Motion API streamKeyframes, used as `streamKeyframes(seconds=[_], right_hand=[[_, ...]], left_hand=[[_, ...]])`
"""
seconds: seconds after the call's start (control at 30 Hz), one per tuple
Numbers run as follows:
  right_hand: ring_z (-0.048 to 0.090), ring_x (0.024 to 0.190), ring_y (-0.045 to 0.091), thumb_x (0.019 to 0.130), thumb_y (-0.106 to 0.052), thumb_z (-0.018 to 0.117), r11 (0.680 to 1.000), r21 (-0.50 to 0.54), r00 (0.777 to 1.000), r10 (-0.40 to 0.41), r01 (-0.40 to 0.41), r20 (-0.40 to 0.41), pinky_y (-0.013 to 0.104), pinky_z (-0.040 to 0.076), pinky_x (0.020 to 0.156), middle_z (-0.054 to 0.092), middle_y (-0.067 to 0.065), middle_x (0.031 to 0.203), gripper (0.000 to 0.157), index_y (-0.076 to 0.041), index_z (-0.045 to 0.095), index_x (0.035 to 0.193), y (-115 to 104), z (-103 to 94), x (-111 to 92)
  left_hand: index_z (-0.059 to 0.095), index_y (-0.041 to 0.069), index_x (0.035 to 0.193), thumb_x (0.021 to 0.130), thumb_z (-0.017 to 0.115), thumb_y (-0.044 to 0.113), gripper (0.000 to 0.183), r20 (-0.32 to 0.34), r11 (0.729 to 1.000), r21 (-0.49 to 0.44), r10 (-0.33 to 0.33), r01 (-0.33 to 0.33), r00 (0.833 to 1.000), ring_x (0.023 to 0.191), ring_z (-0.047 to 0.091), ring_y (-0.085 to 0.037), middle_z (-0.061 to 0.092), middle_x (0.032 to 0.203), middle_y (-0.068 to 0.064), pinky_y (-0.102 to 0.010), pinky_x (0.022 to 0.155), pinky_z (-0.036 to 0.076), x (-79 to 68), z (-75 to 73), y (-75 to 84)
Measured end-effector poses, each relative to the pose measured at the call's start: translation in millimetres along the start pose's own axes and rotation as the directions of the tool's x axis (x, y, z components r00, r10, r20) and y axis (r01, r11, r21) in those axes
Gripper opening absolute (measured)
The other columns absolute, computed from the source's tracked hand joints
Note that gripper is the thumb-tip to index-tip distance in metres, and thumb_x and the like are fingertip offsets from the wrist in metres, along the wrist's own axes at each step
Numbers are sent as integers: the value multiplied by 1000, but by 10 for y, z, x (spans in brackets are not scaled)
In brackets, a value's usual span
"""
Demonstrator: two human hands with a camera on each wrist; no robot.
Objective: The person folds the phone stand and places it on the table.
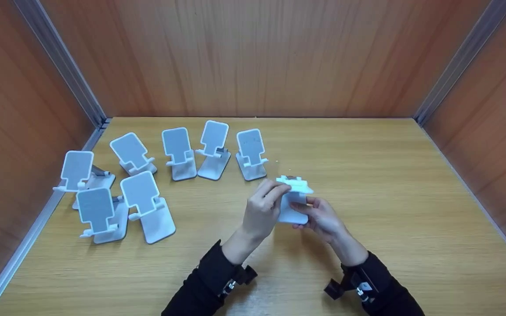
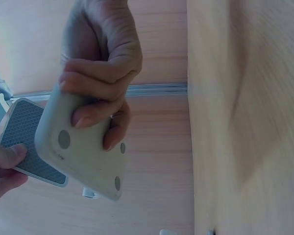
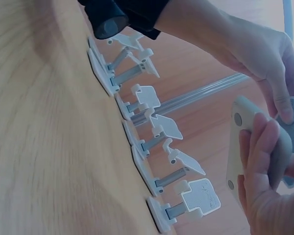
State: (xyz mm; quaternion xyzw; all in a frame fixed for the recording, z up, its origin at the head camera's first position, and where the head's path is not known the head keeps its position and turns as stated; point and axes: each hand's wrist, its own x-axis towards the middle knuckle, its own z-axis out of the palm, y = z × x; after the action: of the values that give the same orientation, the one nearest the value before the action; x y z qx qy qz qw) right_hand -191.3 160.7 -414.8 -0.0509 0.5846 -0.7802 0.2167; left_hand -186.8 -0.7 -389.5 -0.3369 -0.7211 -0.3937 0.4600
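Observation:
A white folding phone stand (image 1: 290, 214) is held up over the table between both hands. My left hand (image 1: 262, 207) pinches its upper plate (image 1: 298, 186) at the left edge. The right hand (image 1: 324, 218) grips the base, thumb on the near face and fingers behind. In the left wrist view, the underside of the base (image 2: 85, 156) shows round grey feet, and the plate's textured grey pad (image 2: 33, 132) has the left thumb on it. From the right wrist, the right fingers (image 3: 262, 147) lie across the base, with the left hand (image 3: 277, 73) beyond.
Several similar phone stands stand unfolded on the wooden table (image 1: 389, 197), some in a back row (image 1: 251, 145), others clustered at the left (image 1: 97, 210). Wood panels (image 1: 253, 57) wall the table at the back and both sides.

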Motion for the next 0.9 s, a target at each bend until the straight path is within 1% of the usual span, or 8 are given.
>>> streamKeyframes(seconds=[0.1, 0.23, 0.4, 0.53, 0.67, 0.77, 0.83, 0.9], right_hand=[[60, 59, 16, 89, -7, 51, 1000, 16, 1000, -5, 5, -9, 22, 50, 53, 62, 14, 88, 37, 13, 40, 118, -21, -10, -12], [60, 62, 17, 90, -5, 47, 999, 27, 1000, -18, 18, -8, 23, 51, 54, 62, 13, 88, 28, 9, 49, 114, -44, -34, -38], [60, 64, 17, 92, 4, 33, 999, 31, 1000, -27, 26, 9, 24, 51, 56, 63, 12, 89, 32, 14, 41, 121, -65, -44, -66], [61, 65, 17, 92, 3, 33, 1000, 21, 996, -21, 19, 91, 24, 51, 58, 63, 12, 90, 32, 13, 42, 121, -95, -60, -76], [62, 69, 18, 91, 0, 42, 999, -29, 976, -13, 20, 219, 25, 52, 64, 62, 12, 94, 32, 13, 39, 120, -166, -103, -103], [62, 81, 21, 86, -1, 52, 999, -39, 955, -3, 16, 296, 28, 51, 72, 59, 13, 102, 45, 14, 30, 123, -231, -140, -129], [60, 90, 23, 83, -1, 57, 1000, -15, 944, -1, 6, 329, 31, 49, 78, 57, 13, 107, 54, 14, 26, 125, -266, -166, -141], [56, 98, 24, 84, -5, 58, 999, 34, 930, -9, -3, 366, 32, 46, 84, 54, 13, 111, 56, 13, 26, 126, -290, -188, -149]], left_hand=[[65, -3, 80, 79, 55, -10, 13, -4, 1000, -6, 25, -25, 1000, 74, 56, -16, 58, 79, -8, -17, 71, 48, -49, 15, 13], [65, -2, 81, 79, 53, -11, 15, -16, 998, -6, 64, -64, 998, 73, 56, -16, 59, 79, -8, -17, 69, 48, -114, 33, 24], [65, -2, 82, 77, 52, -13, 18, -33, 994, -3, 111, -111, 993, 75, 56, -18, 60, 81, -9, -19, 71, 48, -190, 35, 26], [65, -2, 84, 77, 49, -14, 21, -45, 989, 4, 146, -146, 988, 76, 57, -18, 60, 82, -9, -18, 72, 48, -205, 15, 17], [65, -3, 85, 72, 49, -16, 24, -78, 983, 4, 183, -183, 980, 75, 57, -18, 60, 83, -9, -19, 72, 49, -180, -8, -2], [64, -3, 85, 69, 50, -17, 26, -109, 979, 3, 203, -204, 973, 73, 57, -18, 60, 83, -9, -20, 71, 49, -160, -22, -20], [64, -4, 85, 68, 52, -18, 25, -124, 978, -2, 205, -206, 971, 73, 57, -19, 60, 82, -9, -20, 71, 50, -153, -29, -25], [64, -4, 84, 70, 54, -17, 23, -130, 979, -10, 201, -204, 971, 73, 57, -19, 60, 82, -10, -20, 71, 50, -152, -29, -25]])
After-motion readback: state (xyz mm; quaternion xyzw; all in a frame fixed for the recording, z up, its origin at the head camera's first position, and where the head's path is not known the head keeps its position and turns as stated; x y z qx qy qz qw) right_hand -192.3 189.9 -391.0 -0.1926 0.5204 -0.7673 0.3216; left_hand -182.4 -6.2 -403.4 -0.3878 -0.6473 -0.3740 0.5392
